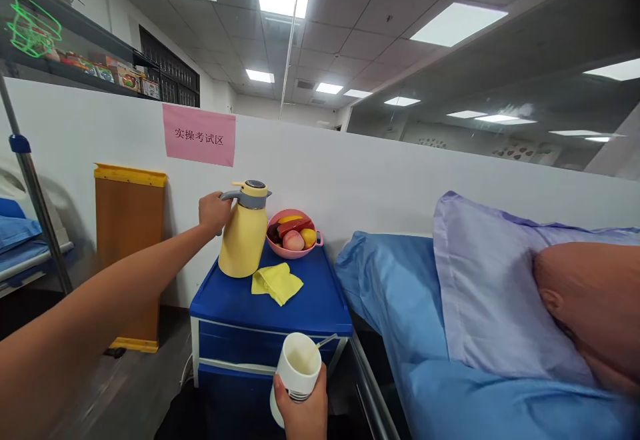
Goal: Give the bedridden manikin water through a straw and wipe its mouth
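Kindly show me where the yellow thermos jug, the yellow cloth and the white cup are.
Yellow thermos jug [243,243]: head view, body.
Yellow cloth [277,283]: head view, middle.
White cup [296,379]: head view, outer wall.

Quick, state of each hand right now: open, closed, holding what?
Left hand: closed, gripping the yellow jug by its handle.
Right hand: closed around the white cup.

At the left side of our counter [323,303] we have the jug [243,240], right of it the bowl [287,253] of fruit [293,241], before that the cloth [278,283], and nearer us the cup [300,362]; rightward lies the bed [425,333], behind both the partition [345,173].
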Demonstrator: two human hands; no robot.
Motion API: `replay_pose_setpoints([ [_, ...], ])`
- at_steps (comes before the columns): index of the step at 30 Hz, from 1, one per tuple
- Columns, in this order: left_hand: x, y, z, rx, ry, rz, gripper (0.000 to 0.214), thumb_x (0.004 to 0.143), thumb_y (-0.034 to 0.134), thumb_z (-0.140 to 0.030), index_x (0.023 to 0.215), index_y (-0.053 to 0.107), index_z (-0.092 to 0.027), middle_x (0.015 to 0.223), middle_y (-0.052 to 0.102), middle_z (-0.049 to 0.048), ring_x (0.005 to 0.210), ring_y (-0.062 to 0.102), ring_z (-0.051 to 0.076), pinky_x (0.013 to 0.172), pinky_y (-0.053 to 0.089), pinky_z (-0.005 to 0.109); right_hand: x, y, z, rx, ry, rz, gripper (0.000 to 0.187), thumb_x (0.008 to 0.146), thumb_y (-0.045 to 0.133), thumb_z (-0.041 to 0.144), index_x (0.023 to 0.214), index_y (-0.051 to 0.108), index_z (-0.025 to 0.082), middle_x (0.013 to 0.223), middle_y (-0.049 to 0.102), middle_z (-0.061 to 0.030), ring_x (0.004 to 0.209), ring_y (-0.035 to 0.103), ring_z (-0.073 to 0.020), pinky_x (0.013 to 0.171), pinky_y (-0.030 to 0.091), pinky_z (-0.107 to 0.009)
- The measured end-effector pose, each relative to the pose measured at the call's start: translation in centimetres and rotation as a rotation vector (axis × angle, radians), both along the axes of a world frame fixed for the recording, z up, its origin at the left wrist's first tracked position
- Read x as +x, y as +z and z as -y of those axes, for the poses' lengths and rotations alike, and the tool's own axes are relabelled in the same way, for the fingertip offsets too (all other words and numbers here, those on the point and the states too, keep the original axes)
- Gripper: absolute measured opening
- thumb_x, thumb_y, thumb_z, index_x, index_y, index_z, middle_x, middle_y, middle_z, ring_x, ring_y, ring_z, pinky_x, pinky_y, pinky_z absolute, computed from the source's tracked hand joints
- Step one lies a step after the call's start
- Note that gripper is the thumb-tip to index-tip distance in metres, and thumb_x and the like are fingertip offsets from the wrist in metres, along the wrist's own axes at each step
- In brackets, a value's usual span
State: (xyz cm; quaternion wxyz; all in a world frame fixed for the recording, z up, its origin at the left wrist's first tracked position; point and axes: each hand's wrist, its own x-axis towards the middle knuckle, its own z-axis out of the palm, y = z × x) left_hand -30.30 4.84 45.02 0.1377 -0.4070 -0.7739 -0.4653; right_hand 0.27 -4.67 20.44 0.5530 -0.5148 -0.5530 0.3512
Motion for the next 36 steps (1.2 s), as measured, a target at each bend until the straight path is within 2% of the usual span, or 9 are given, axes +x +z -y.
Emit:
replay_pose_setpoints([
  [9,-2.6,-3.4,-4.6,0.010,0.120,0.046,0.025,0.081,0.041,-0.037,0.065,0.052,-0.021,0.065,0.057,0.0046,0.067,0.052,0.020,0.058,0.035,0.030,-1.7,-2.8,-1.9,0.052,0.029,-0.010,0.064,0.056,0.069,0.047,0.109,0.050,0.018,0.081,0.071,-0.0080,0.080,0.068,-0.0300,0.069,0.052,-0.036],
  [15,-2.2,-5.2,-2.5,0.154,0.075,0.043,0.026,0.087,0.045,-0.041,0.087,0.057,-0.018,0.081,0.061,0.0075,0.081,0.060,0.023,0.068,0.047,0.035,-2.4,-2.3,-1.7,0.065,0.040,-0.068,0.062,0.056,0.070,0.041,0.109,0.049,0.019,0.089,0.071,-0.0091,0.082,0.068,-0.0288,0.073,0.053,-0.037],
  [18,2.5,-9.3,0.0,0.302,0.096,-0.046,0.042,0.090,0.045,-0.041,0.124,0.044,-0.016,0.131,0.046,0.0168,0.126,0.042,0.027,0.097,0.043,0.040,-1.5,-1.6,-1.8,0.052,0.033,-0.097,0.063,0.054,0.070,0.039,0.110,0.049,0.019,0.091,0.071,-0.0092,0.084,0.068,-0.0287,0.075,0.053,-0.037],
  [19,4.6,-11.2,0.5,0.310,0.069,-0.072,0.045,0.090,0.046,-0.042,0.126,0.042,-0.016,0.133,0.045,0.0167,0.131,0.038,0.028,0.105,0.038,0.042,-1.0,-1.3,-1.9,0.045,0.037,-0.105,0.063,0.054,0.070,0.038,0.110,0.048,0.019,0.091,0.071,-0.0090,0.085,0.068,-0.0288,0.077,0.052,-0.037],
  [22,10.8,-16.9,0.1,-0.062,-0.486,-0.199,0.037,0.088,0.050,-0.040,0.121,0.052,-0.023,0.130,0.055,0.0084,0.123,0.050,0.024,0.107,0.039,0.039,1.1,-1.1,-2.0,0.036,0.031,-0.097,0.061,0.054,0.069,0.036,0.109,0.049,0.020,0.093,0.071,-0.0092,0.087,0.068,-0.0289,0.081,0.052,-0.039],
  [25,14.1,-20.3,-2.5,-0.294,-0.591,-0.201,0.066,0.070,0.072,-0.040,0.129,0.050,-0.019,0.147,0.041,0.0125,0.138,0.034,0.033,0.115,0.025,0.049,3.7,-1.4,-1.8,0.059,-0.025,-0.067,0.063,0.052,0.069,0.035,0.110,0.049,0.020,0.093,0.071,-0.0092,0.087,0.067,-0.0293,0.082,0.051,-0.039],
  [27,14.3,-20.9,-4.4,-0.360,-0.518,-0.028,0.075,0.063,0.077,-0.040,0.128,0.050,-0.014,0.150,0.036,0.0191,0.141,0.026,0.039,0.116,0.017,0.054,5.4,-1.9,-1.6,0.059,-0.065,-0.063,0.065,0.051,0.069,0.036,0.110,0.049,0.020,0.090,0.071,-0.0088,0.086,0.067,-0.0296,0.080,0.051,-0.038],
  [30,13.7,-20.4,-5.9,-0.282,-0.427,0.261,0.058,0.067,0.072,-0.033,0.120,0.056,-0.014,0.143,0.045,0.0206,0.137,0.033,0.038,0.114,0.020,0.052,7.5,-2.3,-1.3,0.005,-0.156,-0.063,0.063,0.051,0.070,0.039,0.108,0.050,0.019,0.090,0.070,-0.0099,0.086,0.067,-0.0307,0.077,0.051,-0.039],
  [36,16.6,-18.7,-3.1,-0.189,-0.466,0.538,0.032,0.083,0.054,-0.038,0.105,0.064,-0.017,0.097,0.072,0.0109,0.098,0.066,0.029,0.089,0.050,0.042,9.7,-1.3,-1.2,-0.063,-0.201,-0.100,0.064,0.052,0.070,0.044,0.107,0.053,0.017,0.089,0.069,-0.0100,0.087,0.066,-0.0316,0.079,0.051,-0.041],
])
